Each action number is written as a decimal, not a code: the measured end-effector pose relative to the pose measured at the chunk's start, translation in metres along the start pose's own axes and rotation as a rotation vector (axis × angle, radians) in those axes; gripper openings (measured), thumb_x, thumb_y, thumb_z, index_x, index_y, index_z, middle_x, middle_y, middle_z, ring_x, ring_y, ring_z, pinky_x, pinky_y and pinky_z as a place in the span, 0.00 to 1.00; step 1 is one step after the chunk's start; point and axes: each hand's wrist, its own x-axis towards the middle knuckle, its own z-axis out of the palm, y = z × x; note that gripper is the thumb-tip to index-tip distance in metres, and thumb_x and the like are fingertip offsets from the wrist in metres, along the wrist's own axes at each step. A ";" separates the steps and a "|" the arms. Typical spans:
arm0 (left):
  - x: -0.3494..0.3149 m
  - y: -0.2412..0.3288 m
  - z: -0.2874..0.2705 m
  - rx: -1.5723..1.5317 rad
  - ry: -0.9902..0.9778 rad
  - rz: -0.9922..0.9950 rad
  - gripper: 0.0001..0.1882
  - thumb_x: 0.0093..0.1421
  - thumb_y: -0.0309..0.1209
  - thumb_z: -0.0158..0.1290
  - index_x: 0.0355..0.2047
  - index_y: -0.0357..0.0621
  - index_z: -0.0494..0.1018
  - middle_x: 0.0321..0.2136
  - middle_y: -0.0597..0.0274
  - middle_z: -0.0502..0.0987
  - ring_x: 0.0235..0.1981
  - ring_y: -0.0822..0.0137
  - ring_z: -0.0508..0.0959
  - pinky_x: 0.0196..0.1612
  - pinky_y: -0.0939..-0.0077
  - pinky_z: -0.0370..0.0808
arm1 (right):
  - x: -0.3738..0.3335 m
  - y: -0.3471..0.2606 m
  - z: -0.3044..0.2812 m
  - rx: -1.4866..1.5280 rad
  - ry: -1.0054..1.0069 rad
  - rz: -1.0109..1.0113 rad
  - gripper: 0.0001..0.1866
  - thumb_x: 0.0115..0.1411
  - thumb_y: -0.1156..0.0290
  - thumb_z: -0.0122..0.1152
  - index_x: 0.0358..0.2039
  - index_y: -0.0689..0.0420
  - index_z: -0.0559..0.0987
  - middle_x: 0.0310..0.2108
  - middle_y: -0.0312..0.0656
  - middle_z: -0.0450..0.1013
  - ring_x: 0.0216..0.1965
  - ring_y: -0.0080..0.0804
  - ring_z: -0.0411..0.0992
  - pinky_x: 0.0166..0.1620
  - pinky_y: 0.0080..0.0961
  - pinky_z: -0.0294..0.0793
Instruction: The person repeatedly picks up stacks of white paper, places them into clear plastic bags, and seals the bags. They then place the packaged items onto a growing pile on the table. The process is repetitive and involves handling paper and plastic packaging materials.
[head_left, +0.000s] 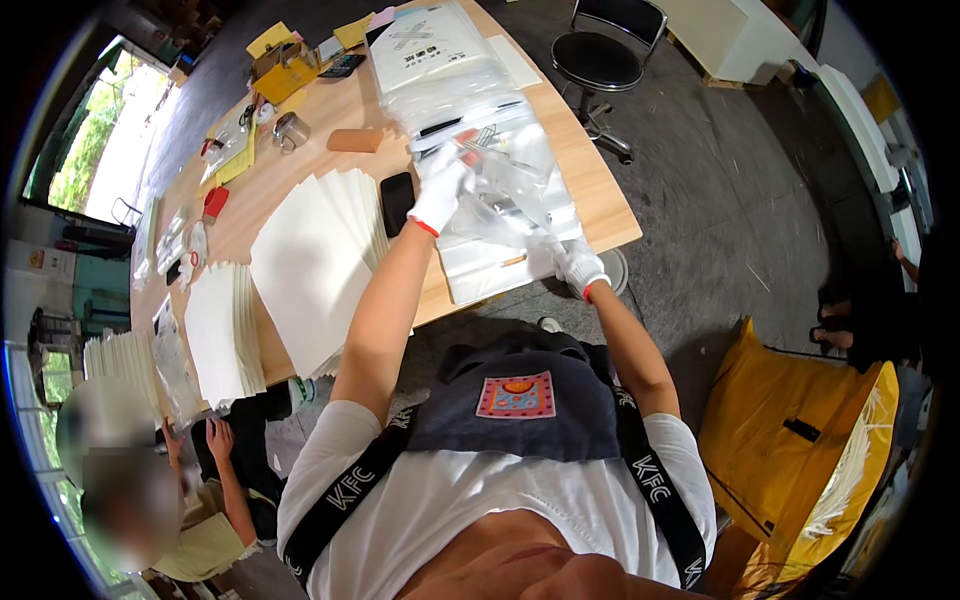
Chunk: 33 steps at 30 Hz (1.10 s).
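Note:
A clear plastic bag (515, 180) is stretched crumpled between my two white-gloved hands, above a stack of flat plastic bags (480, 268) at the table's near edge. My left hand (444, 188) is closed on its upper left part, fingertips slightly blurred. Closed at its lower right corner is my right hand (580, 268), just beyond the table edge. A black phone (397, 200) lies left of my left hand. Farther up the table rests a thick pile of printed plastic bags (430, 55).
Fanned white sheets (315, 265) and another white stack (222, 335) cover the table's left side. A brown block (355, 140), a glass mug (291, 131) and a yellow box (283, 72) sit farther back. A black chair (598, 60) stands beyond. Another person (215, 510) sits at left.

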 end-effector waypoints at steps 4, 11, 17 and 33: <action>-0.015 0.002 0.041 0.271 -0.105 -0.052 0.20 0.64 0.23 0.46 0.57 0.45 0.68 0.39 0.66 0.78 0.33 0.76 0.75 0.34 0.80 0.76 | -0.032 -0.063 -0.021 0.228 0.357 -0.661 0.25 0.65 0.50 0.43 0.49 0.58 0.75 0.44 0.54 0.76 0.46 0.52 0.74 0.52 0.41 0.69; -0.043 0.055 0.086 0.691 -0.104 0.135 0.18 0.62 0.24 0.50 0.53 0.47 0.71 0.35 0.65 0.80 0.32 0.76 0.75 0.37 0.80 0.73 | 0.031 -0.106 -0.008 -0.076 0.281 -0.519 0.25 0.65 0.53 0.44 0.59 0.50 0.69 0.60 0.47 0.67 0.59 0.43 0.66 0.61 0.34 0.63; -0.094 0.053 0.061 1.327 0.360 0.441 0.30 0.48 0.38 0.65 0.53 0.51 0.72 0.46 0.60 0.74 0.51 0.56 0.72 0.55 0.61 0.69 | 0.023 -0.088 -0.044 -0.226 -0.078 -0.797 0.19 0.65 0.61 0.51 0.52 0.54 0.75 0.52 0.48 0.73 0.53 0.48 0.71 0.56 0.36 0.68; -0.313 -0.022 -0.012 1.447 0.526 0.166 0.26 0.38 0.32 0.68 0.40 0.48 0.75 0.56 0.53 0.68 0.62 0.49 0.62 0.65 0.52 0.57 | -0.017 -0.185 0.127 -0.365 -0.192 -1.002 0.15 0.68 0.64 0.46 0.53 0.51 0.71 0.34 0.46 0.72 0.33 0.42 0.75 0.37 0.36 0.73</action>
